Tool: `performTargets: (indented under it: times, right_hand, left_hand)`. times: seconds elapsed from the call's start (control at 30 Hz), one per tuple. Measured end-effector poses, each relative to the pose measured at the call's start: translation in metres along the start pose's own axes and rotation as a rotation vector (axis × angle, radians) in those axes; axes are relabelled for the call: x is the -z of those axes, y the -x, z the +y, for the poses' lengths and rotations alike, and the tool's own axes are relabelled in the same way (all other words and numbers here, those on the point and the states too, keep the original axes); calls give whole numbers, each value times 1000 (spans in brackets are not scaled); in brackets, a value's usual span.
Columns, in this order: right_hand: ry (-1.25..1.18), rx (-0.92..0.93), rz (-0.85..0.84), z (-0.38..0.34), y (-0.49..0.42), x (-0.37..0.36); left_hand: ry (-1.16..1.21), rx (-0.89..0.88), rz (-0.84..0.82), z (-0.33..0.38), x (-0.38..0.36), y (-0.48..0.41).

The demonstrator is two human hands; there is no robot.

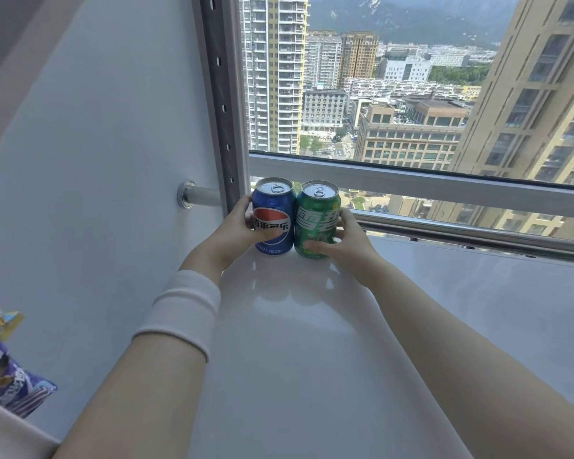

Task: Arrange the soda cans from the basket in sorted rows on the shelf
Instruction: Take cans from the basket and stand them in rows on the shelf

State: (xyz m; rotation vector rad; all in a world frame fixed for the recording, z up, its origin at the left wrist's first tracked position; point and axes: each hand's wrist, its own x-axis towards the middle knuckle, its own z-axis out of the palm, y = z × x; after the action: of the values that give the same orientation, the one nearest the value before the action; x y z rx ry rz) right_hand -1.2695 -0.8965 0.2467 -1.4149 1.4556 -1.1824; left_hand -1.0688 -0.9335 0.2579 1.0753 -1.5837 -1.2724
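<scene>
White shelf [312, 342] by the window: our left hand [232, 231] grips the blue can [274, 215], right hand [340, 240] the green can [317, 218], cans touching.

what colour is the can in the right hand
Green, with white lettering: the green soda can held by the right hand, clearest in the head view.

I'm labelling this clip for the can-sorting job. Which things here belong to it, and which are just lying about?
Part of the job:
- blue can, in the left hand
- green can, in the right hand
- white shelf

Just lying about:
- purple snack bag
- metal rod
</scene>
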Motion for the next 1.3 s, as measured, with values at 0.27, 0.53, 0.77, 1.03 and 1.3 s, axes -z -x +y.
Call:
performTargets:
  times: [0.27, 0.53, 0.77, 1.03, 1.3]
  right_hand:
    - [71, -13, 38, 4, 12, 2]
    - [328, 42, 138, -4, 89, 21]
    - [655, 118, 83, -8, 199, 43]
    - [836, 218, 71, 8, 350, 76]
    - [877, 280, 130, 20, 452, 93]
  left_hand:
    - [-3, -20, 20, -4, -6, 11]
    - [-297, -17, 113, 4, -35, 77]
    - [-687, 17, 232, 25, -85, 181]
    - [-909, -135, 155, 28, -164, 310]
    - [-943, -294, 98, 39, -210, 394]
